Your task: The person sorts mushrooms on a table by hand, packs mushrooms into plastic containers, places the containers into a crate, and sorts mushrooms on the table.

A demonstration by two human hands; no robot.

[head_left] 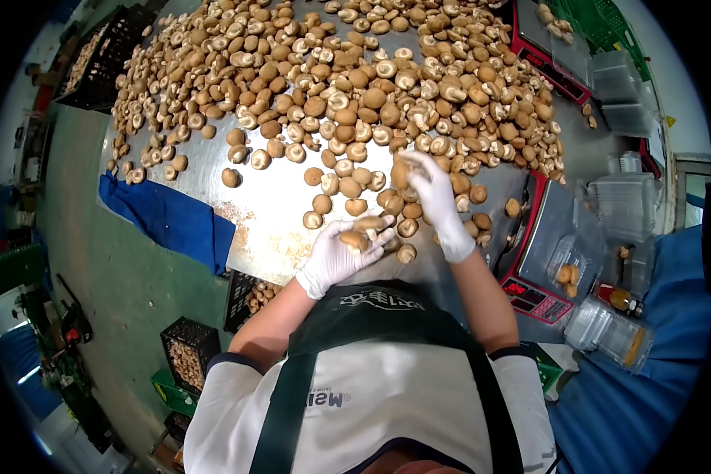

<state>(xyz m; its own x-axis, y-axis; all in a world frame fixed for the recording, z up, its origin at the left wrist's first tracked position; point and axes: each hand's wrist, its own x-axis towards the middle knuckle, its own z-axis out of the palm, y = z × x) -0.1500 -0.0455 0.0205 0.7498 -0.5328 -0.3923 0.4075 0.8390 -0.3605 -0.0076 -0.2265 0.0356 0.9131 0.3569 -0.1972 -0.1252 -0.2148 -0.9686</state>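
White gloves cover both hands. My left hand [336, 254], palm up near the table's front edge, cradles a couple of shiitake mushrooms [353, 240] with its fingers curled around them. Just up and to the right, my right hand [434, 197] grips another brown-capped mushroom [400, 175] between thumb and fingers, over the near edge of the pile. Loose mushrooms [350, 187] lie on the metal table [272, 197] between and beyond the hands. Part of the right hand's mushroom is hidden by the fingers.
A large mushroom heap [292, 63] covers the far table. On the right stand a red scale [537, 300] bearing a clear tray [565, 265], a second scale [557, 75], and stacked plastic boxes [622, 207]. Blue cloth [166, 221] hangs at left; a black crate [189, 355] sits on the floor.
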